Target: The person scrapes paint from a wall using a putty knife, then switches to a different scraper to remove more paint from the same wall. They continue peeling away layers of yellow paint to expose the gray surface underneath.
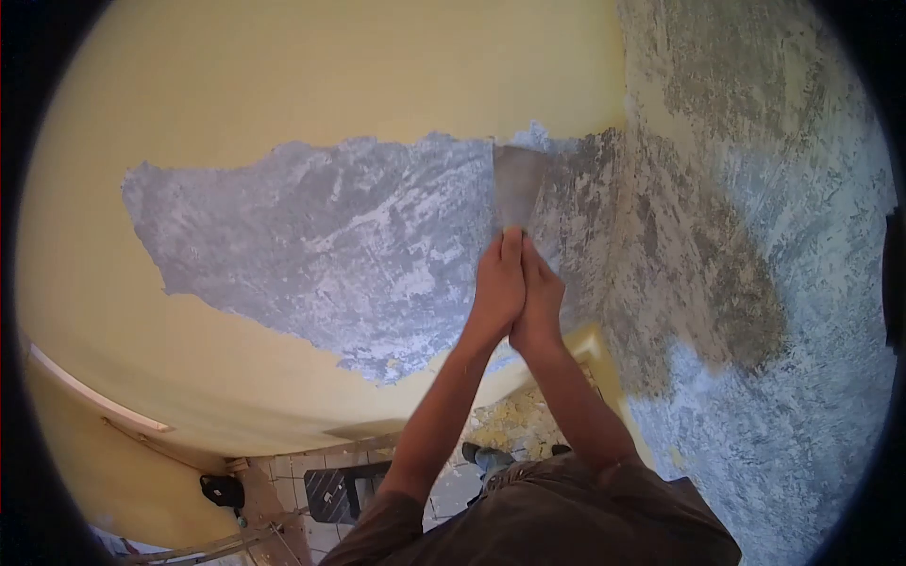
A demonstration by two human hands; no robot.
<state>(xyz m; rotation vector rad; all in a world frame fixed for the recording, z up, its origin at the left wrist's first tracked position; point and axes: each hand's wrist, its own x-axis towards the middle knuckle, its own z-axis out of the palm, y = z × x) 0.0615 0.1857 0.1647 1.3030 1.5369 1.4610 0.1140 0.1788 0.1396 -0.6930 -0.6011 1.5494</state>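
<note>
Both hands are closed together round the handle of a scraper (518,179), whose wide metal blade points up against the wall. My left hand (500,291) wraps the handle from the left, and my right hand (541,297) presses in beside it from the right. The handle is mostly hidden by the fingers. The blade's top edge lies near the upper border of a bare grey patch (311,226), where the yellow paint (359,75) ends in a ragged line.
A stripped wall (802,406) meets this one at a corner on the right. Paint flakes (514,420) lie on the tiled floor below. A dark stool-like object (332,494) and a black bag-like item (223,490) sit on the floor at lower left.
</note>
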